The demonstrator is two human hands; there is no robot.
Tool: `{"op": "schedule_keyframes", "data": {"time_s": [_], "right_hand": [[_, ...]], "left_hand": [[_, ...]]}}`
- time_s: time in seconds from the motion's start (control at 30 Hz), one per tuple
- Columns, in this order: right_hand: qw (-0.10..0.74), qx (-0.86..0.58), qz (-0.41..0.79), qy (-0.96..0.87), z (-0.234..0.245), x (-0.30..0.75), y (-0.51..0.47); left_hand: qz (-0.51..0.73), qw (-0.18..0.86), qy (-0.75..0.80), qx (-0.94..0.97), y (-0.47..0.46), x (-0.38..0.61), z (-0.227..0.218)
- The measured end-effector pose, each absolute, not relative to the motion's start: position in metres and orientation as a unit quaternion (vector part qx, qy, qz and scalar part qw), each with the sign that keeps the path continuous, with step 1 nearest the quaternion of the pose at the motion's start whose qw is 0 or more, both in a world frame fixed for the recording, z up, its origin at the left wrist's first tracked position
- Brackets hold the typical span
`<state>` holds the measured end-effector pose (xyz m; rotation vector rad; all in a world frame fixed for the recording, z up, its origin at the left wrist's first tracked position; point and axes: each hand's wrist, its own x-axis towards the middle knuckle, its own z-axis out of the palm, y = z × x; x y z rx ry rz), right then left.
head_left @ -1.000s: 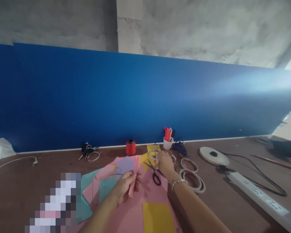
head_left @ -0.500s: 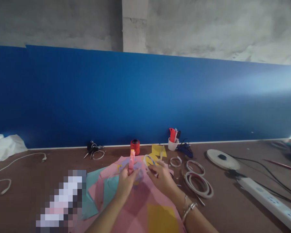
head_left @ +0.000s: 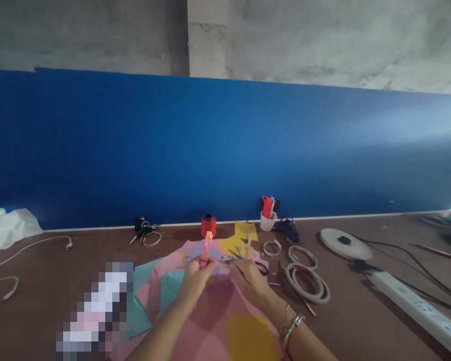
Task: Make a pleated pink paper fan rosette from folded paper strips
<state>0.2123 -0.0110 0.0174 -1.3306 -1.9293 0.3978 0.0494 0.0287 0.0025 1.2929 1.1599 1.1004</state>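
Observation:
My left hand (head_left: 195, 281) is closed on a folded pink paper strip (head_left: 207, 246), which it holds upright above a pile of pink paper sheets (head_left: 214, 321). My right hand (head_left: 250, 282) is just to the right of it, fingers pinched together toward the strip; what they pinch is too small to name. Black scissors (head_left: 262, 268) lie on the sheets just behind the right hand. A bracelet is on my right wrist.
Yellow paper (head_left: 248, 338) and teal paper (head_left: 143, 301) lie among the pink sheets. White tape rings (head_left: 308, 283), a red spool (head_left: 208, 225), a white cup of pens (head_left: 268, 220), keys (head_left: 145, 231), a round lamp base (head_left: 344, 243), a power strip (head_left: 417, 308) and a white cable (head_left: 7, 273) lie on the brown table.
My right hand came back from the far tape rings to beside my left hand. The left hand lifted the pink strip upright. The small ring seen in the right hand no longer shows.

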Motion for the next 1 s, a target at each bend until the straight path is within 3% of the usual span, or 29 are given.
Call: {"op": "schedule_keyframes", "data": {"time_s": [0.23,0.7,1.0], "right_hand": [[0.347,-0.591,0.128,-0.717,0.010,0.220,-0.005],[0.371,-0.581,0.128,-0.713,0.017,0.225,-0.004],[0.469,-0.581,0.198,-0.634,0.012,0.221,-0.001]], "left_hand": [[0.458,0.537,0.494,0.508,0.026,0.049,0.005],[0.478,0.526,0.508,0.486,0.026,0.047,0.007],[0.524,0.465,0.478,0.530,0.017,0.053,0.005]]}}
